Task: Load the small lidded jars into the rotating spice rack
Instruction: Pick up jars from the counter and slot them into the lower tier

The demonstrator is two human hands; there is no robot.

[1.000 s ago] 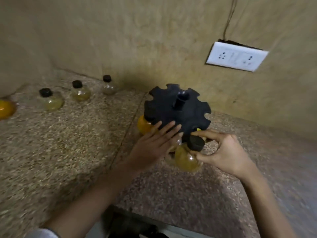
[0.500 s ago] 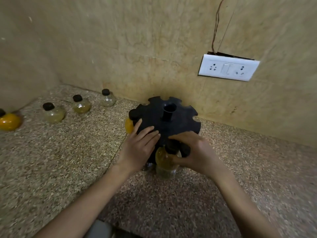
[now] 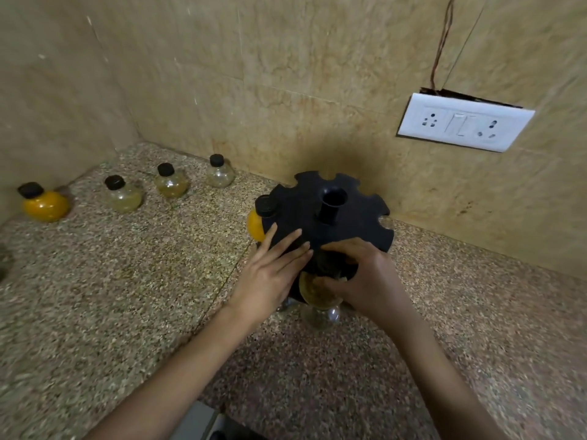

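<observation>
Right hand [image 3: 365,277] is gripping the amber jar [image 3: 317,292] at the near edge of the spice rack [image 3: 330,230]: fingers are curling over the jar's neck and lid, which are hidden beneath them, while the round body is hanging below the black notched top disc, just inside the palm. Whether the neck is fully seated in a notch cannot be told. Left hand [image 3: 273,271] is lying flat on the disc just beside it, fingers straight and slightly spread, holding nothing. A racked orange jar [image 3: 255,227] is sitting in a notch on the rack's left side. On the speckled stone counter [image 3: 127,296], well apart to the left, four black-lidded jars are standing upright in a row: loose orange jar [image 3: 44,203], pale jar [image 3: 123,195], yellow-green jar [image 3: 171,183], clear jar [image 3: 220,173]. Beige tiled wall [image 3: 286,74] is backing the counter corner, carrying a white switch plate [image 3: 463,122].
</observation>
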